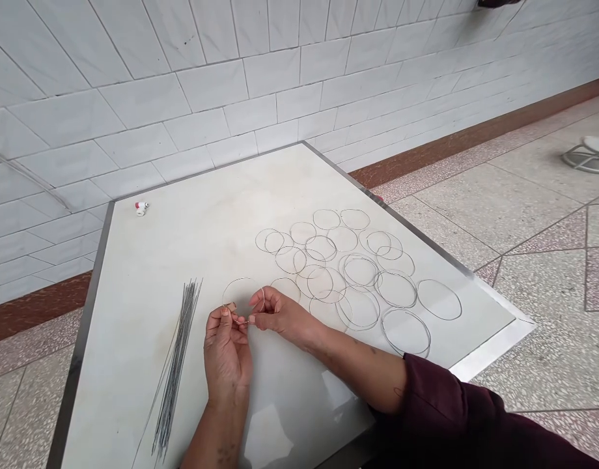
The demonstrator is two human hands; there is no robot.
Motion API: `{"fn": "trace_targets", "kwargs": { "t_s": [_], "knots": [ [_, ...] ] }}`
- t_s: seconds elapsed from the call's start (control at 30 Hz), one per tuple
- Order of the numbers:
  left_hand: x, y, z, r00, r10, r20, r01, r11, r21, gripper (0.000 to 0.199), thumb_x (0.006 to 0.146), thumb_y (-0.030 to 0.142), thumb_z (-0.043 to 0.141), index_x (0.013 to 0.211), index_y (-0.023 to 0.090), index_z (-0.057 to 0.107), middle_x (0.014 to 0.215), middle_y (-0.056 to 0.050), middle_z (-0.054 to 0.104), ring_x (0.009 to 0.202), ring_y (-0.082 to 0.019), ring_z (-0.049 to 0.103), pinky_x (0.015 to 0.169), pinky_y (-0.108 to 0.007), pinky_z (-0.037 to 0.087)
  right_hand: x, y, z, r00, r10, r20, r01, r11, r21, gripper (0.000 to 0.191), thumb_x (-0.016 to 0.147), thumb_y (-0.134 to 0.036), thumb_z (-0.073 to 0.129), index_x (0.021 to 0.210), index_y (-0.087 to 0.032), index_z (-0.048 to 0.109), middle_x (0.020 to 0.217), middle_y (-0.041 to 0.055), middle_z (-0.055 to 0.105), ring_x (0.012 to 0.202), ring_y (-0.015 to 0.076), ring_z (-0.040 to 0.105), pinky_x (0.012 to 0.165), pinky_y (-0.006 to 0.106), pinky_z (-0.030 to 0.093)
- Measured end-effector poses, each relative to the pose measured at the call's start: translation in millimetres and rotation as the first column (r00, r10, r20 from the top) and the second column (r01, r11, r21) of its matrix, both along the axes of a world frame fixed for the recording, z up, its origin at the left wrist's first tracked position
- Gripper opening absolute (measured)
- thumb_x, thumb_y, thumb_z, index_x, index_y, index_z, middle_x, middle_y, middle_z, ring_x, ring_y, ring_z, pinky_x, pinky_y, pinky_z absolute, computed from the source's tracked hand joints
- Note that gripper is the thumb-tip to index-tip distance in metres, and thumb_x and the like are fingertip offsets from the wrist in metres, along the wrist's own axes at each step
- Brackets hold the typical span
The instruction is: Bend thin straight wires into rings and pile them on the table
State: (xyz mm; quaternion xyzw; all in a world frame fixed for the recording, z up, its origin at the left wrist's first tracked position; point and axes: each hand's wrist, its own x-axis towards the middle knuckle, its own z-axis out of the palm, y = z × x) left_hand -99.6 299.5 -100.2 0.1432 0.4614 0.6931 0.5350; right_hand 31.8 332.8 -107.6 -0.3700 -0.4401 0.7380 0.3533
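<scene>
Near the middle of the white table, my left hand (227, 348) pinches a thin wire ring (241, 279) at its lower edge. My right hand (278, 314) closes on the same ring at its lower right, close beside my left fingertips. A tan band shows on a finger of my left hand. To the left lies a bundle of straight grey wires (175, 371), with a few strands apart from it. Several wire rings (397, 289) are spread over the right half of the table, many overlapping.
A small red and white object (142, 208) sits at the table's back left corner. The white table (192, 215) has a metal rim and stands against a tiled wall (206, 98). A round stool (592, 156) is on the floor at the far right.
</scene>
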Motion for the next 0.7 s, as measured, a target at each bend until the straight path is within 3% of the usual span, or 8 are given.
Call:
{"fn": "trace_targets", "kwargs": {
  "t_s": [0.1, 0.17, 0.23, 0.33, 0.43, 0.57, 0.7],
  "knots": [
    [0.4, -0.1, 1.3, 0.999, -0.026, -0.024, 0.026, 1.000, -0.004, 0.013, 0.075, 0.026, 0.081, 0.077, 0.021, 0.069, 0.088, 0.004, 0.066, 0.064, -0.006, 0.056, 0.066, -0.020, 0.050, 4.5, 2.0, 2.0, 0.986, -0.057, 0.158, 0.036, 0.990, 0.136, 0.068, 0.073, -0.032, 0.080, 0.130, -0.027, 0.043, 0.114, 0.0050, 0.059, 0.097, 0.0183, 0.058, 0.080, 0.035, 0.050],
    [1.3, -0.8, 2.3, 0.998, -0.054, -0.033, 0.054, 0.998, -0.012, 0.015, 0.074, 0.027, 0.082, 0.076, 0.020, 0.069, 0.087, 0.003, 0.066, 0.065, -0.006, 0.056, 0.065, -0.020, 0.050, 6.7, 4.1, 2.0, 0.974, -0.094, 0.205, 0.038, 0.964, 0.262, 0.094, 0.067, -0.035, 0.086, 0.143, -0.031, 0.032, 0.138, 0.0099, 0.047, 0.118, 0.0230, 0.052, 0.091, 0.041, 0.050],
    [2.6, -1.9, 3.6, 0.996, -0.087, -0.036, 0.086, 0.996, -0.025, 0.016, 0.073, 0.029, 0.083, 0.076, 0.020, 0.070, 0.086, 0.003, 0.066, 0.065, -0.007, 0.057, 0.062, -0.020, 0.050, 7.9, 6.3, 0.3, 0.969, -0.102, 0.224, 0.004, 0.917, 0.400, 0.109, 0.061, -0.037, 0.091, 0.148, -0.034, 0.025, 0.148, 0.0108, 0.038, 0.133, 0.0262, 0.042, 0.103, 0.046, 0.045],
    [4.4, -3.5, 6.0, 0.991, -0.132, -0.029, 0.131, 0.990, -0.044, 0.018, 0.072, 0.030, 0.084, 0.076, 0.020, 0.070, 0.089, 0.002, 0.065, 0.066, -0.008, 0.057, 0.058, -0.020, 0.049, 9.3, 9.4, -3.9, 0.959, -0.110, 0.260, -0.064, 0.813, 0.579, 0.117, 0.057, -0.040, 0.093, 0.150, -0.035, 0.022, 0.150, 0.0108, 0.036, 0.141, 0.0287, 0.033, 0.112, 0.052, 0.037],
    [5.2, -4.2, 7.4, 0.988, -0.155, -0.018, 0.154, 0.987, -0.054, 0.020, 0.071, 0.031, 0.084, 0.077, 0.020, 0.069, 0.089, 0.002, 0.064, 0.067, -0.008, 0.056, 0.060, -0.019, 0.049, 12.3, 12.3, -6.2, 0.946, -0.154, 0.284, -0.082, 0.734, 0.674, 0.123, 0.056, -0.042, 0.094, 0.153, -0.034, 0.018, 0.153, 0.0128, 0.033, 0.143, 0.0307, 0.030, 0.114, 0.053, 0.035],
    [4.8, -3.6, 6.0, 0.986, -0.164, -0.025, 0.163, 0.985, -0.053, 0.022, 0.071, 0.034, 0.084, 0.078, 0.020, 0.069, 0.089, 0.002, 0.061, 0.066, -0.007, 0.055, 0.061, -0.018, 0.049, 17.8, 15.0, -3.8, 0.940, -0.174, 0.295, -0.111, 0.660, 0.743, 0.126, 0.056, -0.042, 0.094, 0.154, -0.032, 0.015, 0.154, 0.0133, 0.032, 0.142, 0.0314, 0.032, 0.114, 0.054, 0.036],
    [3.0, -3.3, 4.2, 0.983, -0.172, -0.066, 0.169, 0.985, -0.046, 0.021, 0.072, 0.035, 0.084, 0.078, 0.020, 0.069, 0.089, 0.002, 0.060, 0.065, -0.007, 0.053, 0.059, -0.019, 0.048, 19.7, 15.3, -0.7, 0.938, -0.174, 0.298, -0.137, 0.603, 0.786, 0.118, 0.060, -0.040, 0.093, 0.152, -0.033, 0.019, 0.150, 0.0109, 0.040, 0.137, 0.0295, 0.039, 0.112, 0.053, 0.040]
  ]
}}
